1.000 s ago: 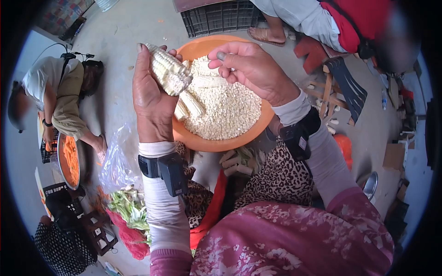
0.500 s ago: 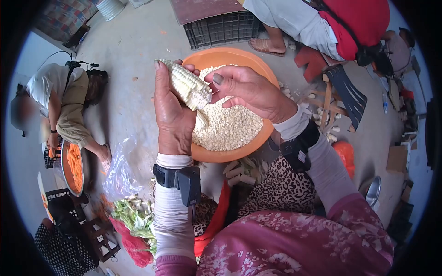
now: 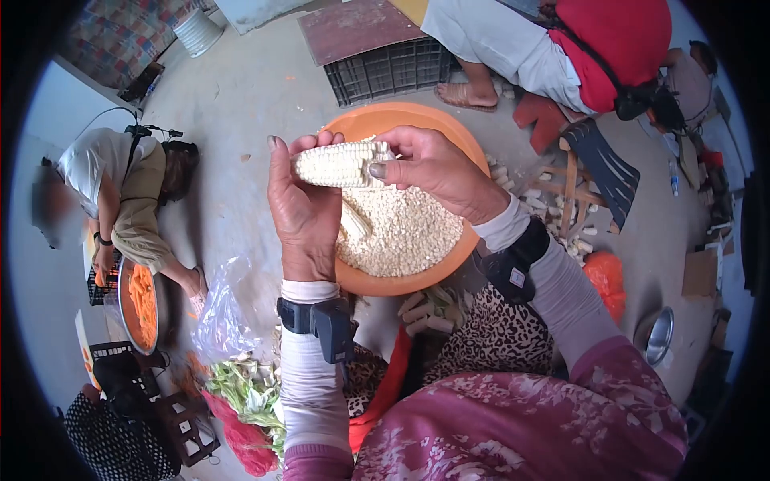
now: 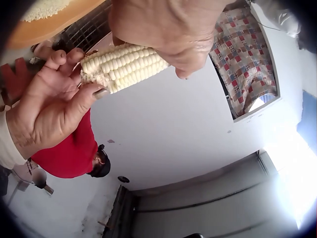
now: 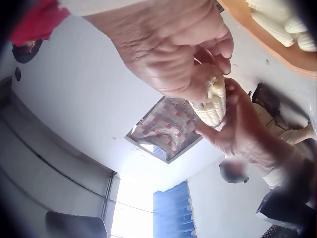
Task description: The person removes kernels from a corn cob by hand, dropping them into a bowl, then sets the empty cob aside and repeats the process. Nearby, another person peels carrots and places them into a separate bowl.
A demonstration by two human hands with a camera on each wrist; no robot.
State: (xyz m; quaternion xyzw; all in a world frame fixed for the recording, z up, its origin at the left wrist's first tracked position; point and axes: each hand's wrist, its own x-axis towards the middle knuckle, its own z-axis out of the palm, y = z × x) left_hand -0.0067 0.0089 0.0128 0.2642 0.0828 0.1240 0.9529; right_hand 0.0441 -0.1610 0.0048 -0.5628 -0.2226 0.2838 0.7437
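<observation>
The cob [image 3: 333,166] lies level between the two hands, above the bowl [image 3: 377,119]. One end rests in the left grip [image 3: 303,215], whose fingers curl behind it; in the head view that thumb stands upright beside the end. The right grip [image 3: 437,175] pinches the other end, its thumb pressed on the near side and fingers behind. Both hands therefore hold the same cob.

One cob is in hand. In the head view a second cob [image 3: 354,222] shows in the bowl, partly hidden by the left hand; the right wrist view shows at least three cobs [image 5: 271,30] there. Loose kernels [image 3: 409,236] fill much of the single orange bowl, too many to count. One metal basin [image 3: 155,333] of orange pieces [image 3: 142,301] and one clear bag [image 3: 224,317] are on the floor to the left, one black crate [image 3: 389,78] beyond the bowl.

The held cob is creamy white, with plump kernels in straight, tight rows along most of its length. Near the right thumb the kernels are gone and the end is bare and rough, plainest in the left wrist view.
</observation>
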